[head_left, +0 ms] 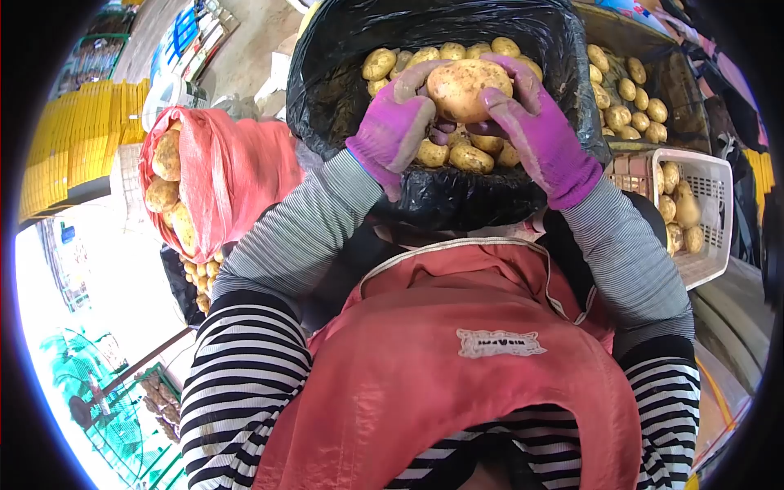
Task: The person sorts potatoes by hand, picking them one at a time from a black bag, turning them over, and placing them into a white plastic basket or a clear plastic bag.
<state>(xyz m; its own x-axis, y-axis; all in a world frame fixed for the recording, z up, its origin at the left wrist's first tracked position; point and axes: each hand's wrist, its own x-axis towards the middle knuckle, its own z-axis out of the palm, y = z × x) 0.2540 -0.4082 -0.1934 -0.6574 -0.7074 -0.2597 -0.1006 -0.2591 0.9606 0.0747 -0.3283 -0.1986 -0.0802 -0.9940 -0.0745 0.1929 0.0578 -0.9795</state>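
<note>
A large potato (pixel 467 90), tan with brown specks of dirt, is held up between both of my hands. My left hand (pixel 396 118), in a dirty purple glove, is closed on its left end. On its right end, my right hand (pixel 539 122) is closed in a matching glove, the thumb lying on the front. Beneath and behind it, several smaller potatoes (pixel 471 159) lie in a container lined with a black plastic bag (pixel 457 200). My hands and the large potato hide part of that pile.
At left, a red woven sack (pixel 253 167) stands open with large potatoes (pixel 167 155) at its mouth. On the right are a white plastic crate (pixel 719 192) with several potatoes and, behind it, a dark-lined bin (pixel 682 90) with more. Yellow stacked crates (pixel 82 139) stand far left.
</note>
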